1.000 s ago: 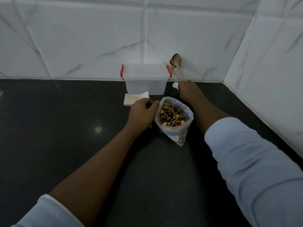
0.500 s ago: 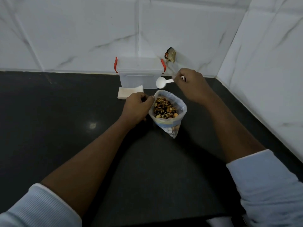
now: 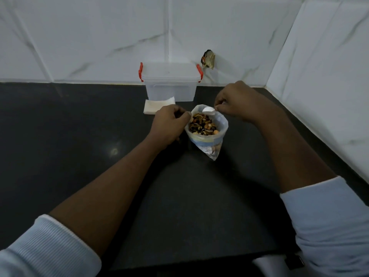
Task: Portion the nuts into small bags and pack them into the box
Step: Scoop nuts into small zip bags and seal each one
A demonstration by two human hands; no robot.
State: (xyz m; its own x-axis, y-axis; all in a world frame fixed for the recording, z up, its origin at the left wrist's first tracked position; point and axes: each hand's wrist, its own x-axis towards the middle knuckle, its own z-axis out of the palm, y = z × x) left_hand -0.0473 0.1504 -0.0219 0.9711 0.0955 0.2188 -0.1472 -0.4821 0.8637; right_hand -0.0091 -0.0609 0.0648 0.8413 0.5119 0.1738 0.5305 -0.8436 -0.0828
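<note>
- The desk (image 3: 79, 156): dark and wide. Everything sits at its far edge by the tiled wall, and nothing there has shifted.
- The box (image 3: 169, 84): clear, with red latches. The lid is on and it stands against the wall exactly as before, so by my reading nothing is packed yet.
- Right hand (image 3: 239, 100): here's the change! A second ago it was up beside the box. Now it's down at the bag's mouth, fingers pinching the spoon's handle.
- Left hand (image 3: 169, 124): fingers curled, still pinching the bag's left rim to keep it open.
- Bag of nuts (image 3: 207, 140): it rests on the desk in front of the box, between both hands, with its mouth wide open.
- White stack (image 3: 158, 105): it lies flat just before the box, untouched. These are probably the small bags.
- Spoon (image 3: 208, 110): half a second ago it hung above the bag, and now its bowl is at the far rim, just over the nuts. A first scoop looks imminent.
</note>
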